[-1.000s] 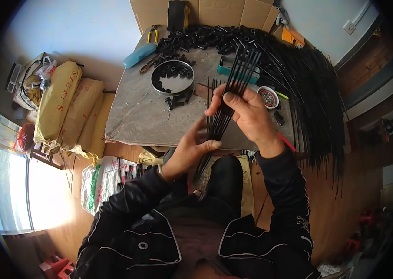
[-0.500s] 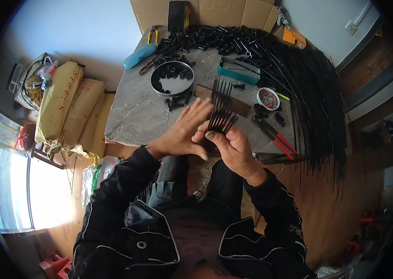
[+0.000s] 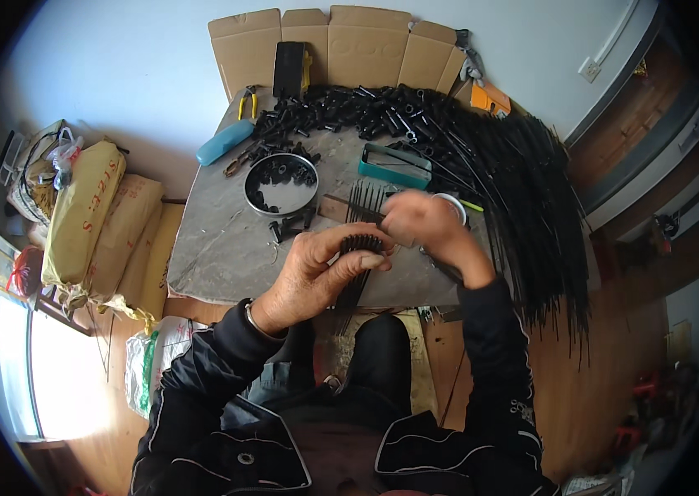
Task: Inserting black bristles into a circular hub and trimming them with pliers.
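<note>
My left hand [image 3: 316, 269] is closed round a bundle of thin black rods [image 3: 360, 243], held over the near edge of the table. Their ends sit side by side in a ribbed row between thumb and forefinger. Some rods fan upward beyond the fingers, and others hang below the hand. Just right of the bundle is my right hand [image 3: 428, 227], smeared by motion, so its fingers and anything in them cannot be made out. It partly covers a small white bowl [image 3: 458, 212]. A brown wooden strip [image 3: 334, 207] lies behind the bundle.
On the grey table [image 3: 209, 248] are a round metal tin [image 3: 281, 214] of black parts, a teal tray [image 3: 395, 175], a teal case [image 3: 224, 142] and yellow-handled pliers [image 3: 248, 101]. Black tubular parts [image 3: 349, 116] are heaped behind; long black rods [image 3: 531, 215] hang over the right edge.
The bundle has passed from my right hand to my left, which was open beside it. My right hand has moved up and right, toward the white bowl. The head view has shifted.
</note>
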{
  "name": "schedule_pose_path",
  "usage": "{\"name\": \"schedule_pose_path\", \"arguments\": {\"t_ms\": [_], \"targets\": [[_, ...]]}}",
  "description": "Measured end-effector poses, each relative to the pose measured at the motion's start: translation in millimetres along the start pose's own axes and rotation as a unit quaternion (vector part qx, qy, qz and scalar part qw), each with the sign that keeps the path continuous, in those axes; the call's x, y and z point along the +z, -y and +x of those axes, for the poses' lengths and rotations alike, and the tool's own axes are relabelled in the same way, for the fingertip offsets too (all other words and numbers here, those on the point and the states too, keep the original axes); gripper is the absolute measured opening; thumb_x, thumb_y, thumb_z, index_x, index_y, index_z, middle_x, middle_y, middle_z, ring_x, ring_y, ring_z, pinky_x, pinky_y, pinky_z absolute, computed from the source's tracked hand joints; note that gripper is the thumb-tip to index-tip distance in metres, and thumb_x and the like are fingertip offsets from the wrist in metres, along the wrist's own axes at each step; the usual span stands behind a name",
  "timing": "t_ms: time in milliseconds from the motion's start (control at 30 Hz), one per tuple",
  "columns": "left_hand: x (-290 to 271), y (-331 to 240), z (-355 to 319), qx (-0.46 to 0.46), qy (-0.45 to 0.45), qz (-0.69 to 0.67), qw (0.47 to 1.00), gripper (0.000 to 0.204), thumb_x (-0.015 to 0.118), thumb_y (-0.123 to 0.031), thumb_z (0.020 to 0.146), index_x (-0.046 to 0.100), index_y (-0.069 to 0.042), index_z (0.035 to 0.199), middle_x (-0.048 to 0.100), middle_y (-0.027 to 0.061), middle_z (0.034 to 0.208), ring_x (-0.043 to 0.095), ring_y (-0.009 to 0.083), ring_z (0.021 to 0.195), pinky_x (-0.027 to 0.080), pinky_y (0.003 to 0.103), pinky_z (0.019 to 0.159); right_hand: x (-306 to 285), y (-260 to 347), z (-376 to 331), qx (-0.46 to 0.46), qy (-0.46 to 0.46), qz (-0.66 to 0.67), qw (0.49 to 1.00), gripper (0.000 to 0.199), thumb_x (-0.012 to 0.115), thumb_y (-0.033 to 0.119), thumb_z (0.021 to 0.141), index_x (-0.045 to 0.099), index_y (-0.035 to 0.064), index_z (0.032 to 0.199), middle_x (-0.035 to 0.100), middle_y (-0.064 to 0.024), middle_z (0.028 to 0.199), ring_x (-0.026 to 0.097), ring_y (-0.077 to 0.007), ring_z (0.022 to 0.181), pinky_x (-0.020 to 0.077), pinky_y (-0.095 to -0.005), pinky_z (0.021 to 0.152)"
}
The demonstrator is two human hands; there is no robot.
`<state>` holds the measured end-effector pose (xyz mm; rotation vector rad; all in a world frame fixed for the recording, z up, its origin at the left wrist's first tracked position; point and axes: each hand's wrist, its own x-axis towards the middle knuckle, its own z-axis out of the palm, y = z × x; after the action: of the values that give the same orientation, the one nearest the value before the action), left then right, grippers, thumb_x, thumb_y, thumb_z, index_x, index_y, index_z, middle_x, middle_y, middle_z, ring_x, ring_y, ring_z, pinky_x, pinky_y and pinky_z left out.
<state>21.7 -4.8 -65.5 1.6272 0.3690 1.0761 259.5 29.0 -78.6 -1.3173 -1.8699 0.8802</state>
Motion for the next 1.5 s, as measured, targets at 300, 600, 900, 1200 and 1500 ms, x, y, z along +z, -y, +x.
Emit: {"name": "schedule_pose_path", "arguments": {"t_ms": [300,600,900,1200,1500], "targets": [[-3,-4,-1,-0.001,0.004,0.023,1.000,0.024,0.059,-0.018,0.094,0.062,0.002,0.106,0.070,0.0136,0.098,0.068,0.0187,0.093,0.039,0.037,0.103,-98,-140,19,0.183,-0.231,-0.546,0.784,0.021,0.065,0.017,0.077,0.070,0.0125,0.097,0.069,-0.0113,0.101,0.061,-0.0321,0.100,0.0434,-0.0460,0.087],[0,-4,3,0.009,0.004,0.021,1.000,0.027,0.058,-0.021,0.094,0.061,0.002,0.107,0.070,0.0135,0.099,0.068,0.0198,0.090,0.040,0.038,0.103,-191,-114,13,0.287,-0.406,-0.460,0.736,0.036,0.069,0.026,0.079,0.065,0.0147,0.113,0.069,-0.0080,0.105,0.061,-0.0323,0.107,0.0423,-0.0501,0.090],[3,-4,4,0.013,0.012,0.072,0.997,0.028,0.057,-0.021,0.095,0.060,0.003,0.108,0.069,0.0136,0.103,0.069,0.0199,0.091,0.045,0.037,0.098,-33,-82,101,0.048,-0.143,-0.321,0.935,0.020,0.065,0.030,0.080,0.072,0.0127,0.090,0.069,-0.0117,0.087,0.066,-0.0317,0.084,0.0512,-0.0403,0.073],[0,-6,3,0.008,0.032,0.065,0.997,0.028,0.057,-0.018,0.095,0.058,0.004,0.113,0.068,0.0149,0.106,0.068,0.0200,0.094,0.051,0.033,0.088,-23,-120,127,0.026,-0.114,-0.421,0.900,0.015,0.062,0.022,0.081,0.069,0.0091,0.085,0.069,-0.0108,0.086,0.064,-0.0331,0.088,0.0498,-0.0441,0.076],[2,-4,1,0.014,0.033,0.058,0.998,0.024,0.056,-0.013,0.096,0.059,0.003,0.112,0.069,0.0140,0.103,0.067,0.0192,0.094,0.053,0.031,0.085,-31,-114,123,-0.031,-0.127,-0.441,0.888,0.014,0.068,0.023,0.077,0.065,0.0087,0.077,0.066,-0.0100,0.086,0.063,-0.0330,0.086,0.0487,-0.0454,0.074]]}}
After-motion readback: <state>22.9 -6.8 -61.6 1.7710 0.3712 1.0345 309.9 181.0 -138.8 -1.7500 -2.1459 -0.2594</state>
